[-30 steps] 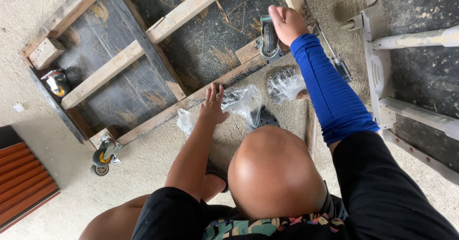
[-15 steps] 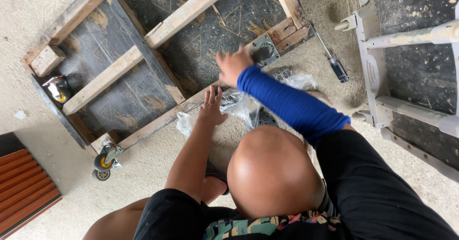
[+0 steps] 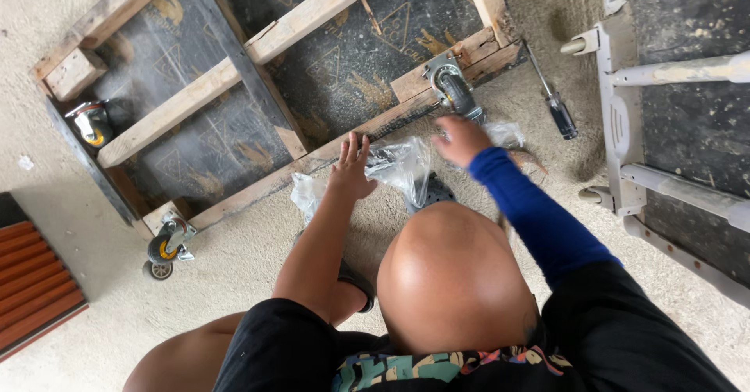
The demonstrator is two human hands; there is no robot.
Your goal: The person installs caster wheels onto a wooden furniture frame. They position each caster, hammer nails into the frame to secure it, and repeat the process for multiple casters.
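left hand (image 3: 350,175) lay open, fingers spread, on clear plastic bag (image 3: 398,165) | right hand (image 3: 459,138) blurred over bag, grip unclear | caster wheel (image 3: 455,87) just beyond

The sleeve (image 3: 539,220) is bright blue, the plastic bag (image 3: 398,165) clear. The wooden frame (image 3: 266,44) is pale tan over a black board (image 3: 351,64) with faded yellow marks.
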